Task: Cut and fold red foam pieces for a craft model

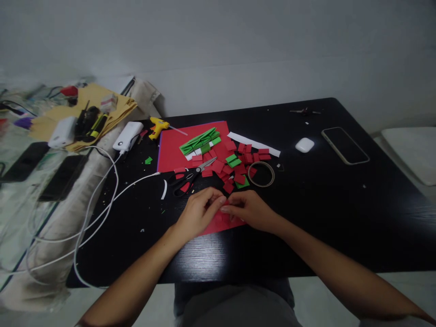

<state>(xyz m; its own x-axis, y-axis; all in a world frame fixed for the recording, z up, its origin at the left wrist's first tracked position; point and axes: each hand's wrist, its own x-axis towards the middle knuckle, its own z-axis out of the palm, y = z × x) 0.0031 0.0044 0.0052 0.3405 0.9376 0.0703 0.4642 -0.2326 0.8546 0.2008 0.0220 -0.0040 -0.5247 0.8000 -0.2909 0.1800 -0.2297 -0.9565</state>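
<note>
Above a red paper sheet (218,225) near the table's front edge, my two hands meet fingertip to fingertip. Thumb and fingers of my left hand (200,211) are pinched together, and my right hand (252,210) pinches from the other side. Between them is a small piece of red paper, mostly hidden by the fingers. Just beyond lies a pile of folded red paper pieces (218,167), with a few green ones (233,161) among them. Black-handled scissors (194,176) lie partly open left of the pile. A roll of tape (261,174) lies at its right.
Behind the pile are folded green paper strips (200,141), a larger red sheet (168,152) and a white strip (254,143). A yellow glue gun (158,127), power bank (128,136) and white cable (136,181) are left. An earbud case (304,145) and phone (345,146) lie right.
</note>
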